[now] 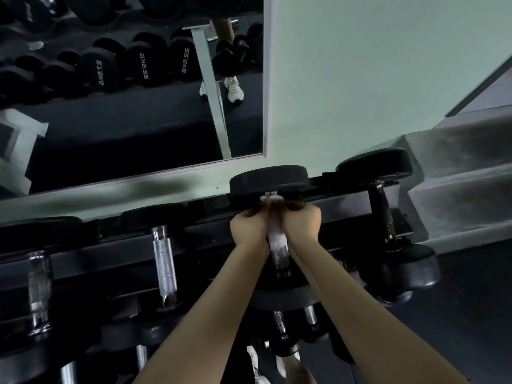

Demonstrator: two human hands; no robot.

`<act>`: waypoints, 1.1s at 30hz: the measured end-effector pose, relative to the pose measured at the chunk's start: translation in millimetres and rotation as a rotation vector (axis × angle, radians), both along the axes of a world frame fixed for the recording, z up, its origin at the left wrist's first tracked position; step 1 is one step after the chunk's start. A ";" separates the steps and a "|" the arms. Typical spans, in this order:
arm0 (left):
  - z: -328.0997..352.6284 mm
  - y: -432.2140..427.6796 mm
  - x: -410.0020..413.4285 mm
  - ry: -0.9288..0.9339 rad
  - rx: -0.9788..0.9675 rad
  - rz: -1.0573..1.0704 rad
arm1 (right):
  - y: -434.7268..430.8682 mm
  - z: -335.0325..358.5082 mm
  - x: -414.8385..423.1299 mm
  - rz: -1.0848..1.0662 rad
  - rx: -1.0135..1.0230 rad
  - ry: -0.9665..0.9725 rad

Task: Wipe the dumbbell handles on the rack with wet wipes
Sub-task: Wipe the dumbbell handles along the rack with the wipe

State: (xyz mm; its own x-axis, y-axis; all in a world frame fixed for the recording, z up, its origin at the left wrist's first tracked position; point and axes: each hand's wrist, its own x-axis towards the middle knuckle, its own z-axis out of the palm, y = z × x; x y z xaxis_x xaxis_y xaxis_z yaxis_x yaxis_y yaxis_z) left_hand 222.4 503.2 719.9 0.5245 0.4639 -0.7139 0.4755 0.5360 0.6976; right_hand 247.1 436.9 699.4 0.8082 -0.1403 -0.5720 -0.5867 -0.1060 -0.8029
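Dumbbells (164, 261) flank wiped handle (279, 252); mirror (124, 120) behind.

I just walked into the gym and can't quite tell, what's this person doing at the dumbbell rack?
A person is cleaning a dumbbell on the top row of the rack. Both the left hand and the right hand are wrapped around the upper part of one dumbbell handle, pressing a white wet wipe against it. The lower, bare metal part of that handle shows below the wipe. The neighbouring handles are untouched right now.

Both hands, left (249, 225) and right (300, 221), side by side (fingers curled closed), forearms extended forward.
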 end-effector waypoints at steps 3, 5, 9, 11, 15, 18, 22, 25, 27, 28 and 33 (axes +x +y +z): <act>2.2 0.4 8.9 0.006 0.040 0.005 | 7.4 0.4 9.0 -0.033 -0.015 -0.024; -4.3 -1.6 0.3 0.010 0.098 -0.025 | -0.1 -0.9 -2.9 0.002 0.010 -0.027; -14.5 -5.2 -20.8 0.047 0.159 -0.125 | -16.1 -0.2 -25.4 0.067 -0.021 -0.026; -9.6 -3.4 -17.5 0.043 0.141 -0.103 | -12.7 -0.8 -15.8 0.078 -0.052 -0.029; 1.2 0.2 -4.4 0.015 0.109 -0.032 | -2.0 -3.8 3.7 0.120 -0.010 -0.049; -5.3 -1.1 -13.2 0.003 0.147 -0.122 | -11.0 -1.3 -6.4 0.148 -0.053 -0.074; -16.0 -1.7 -35.0 0.039 0.258 -0.284 | -26.5 3.0 -27.7 0.217 -0.163 -0.073; -15.6 0.5 -46.0 0.075 0.319 -0.396 | -32.1 7.4 -37.6 0.309 -0.236 -0.090; -10.3 6.3 -48.6 0.098 0.401 -0.457 | -37.4 14.2 -39.3 0.412 -0.331 -0.119; -6.5 10.0 -48.9 0.101 0.452 -0.479 | -41.0 18.8 -38.9 0.446 -0.366 -0.134; 23.3 23.6 -50.7 -0.068 0.483 -0.550 | -56.1 53.5 -45.8 0.413 -0.429 -0.252</act>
State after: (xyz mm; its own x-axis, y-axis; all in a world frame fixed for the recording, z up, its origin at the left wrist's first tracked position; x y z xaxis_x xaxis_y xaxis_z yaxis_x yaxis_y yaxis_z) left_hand 171.6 526.8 743.2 0.8077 0.3759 -0.4542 0.5347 -0.1425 0.8329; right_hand 201.2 380.8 752.9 0.9467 0.0372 -0.3198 -0.2278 -0.6245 -0.7470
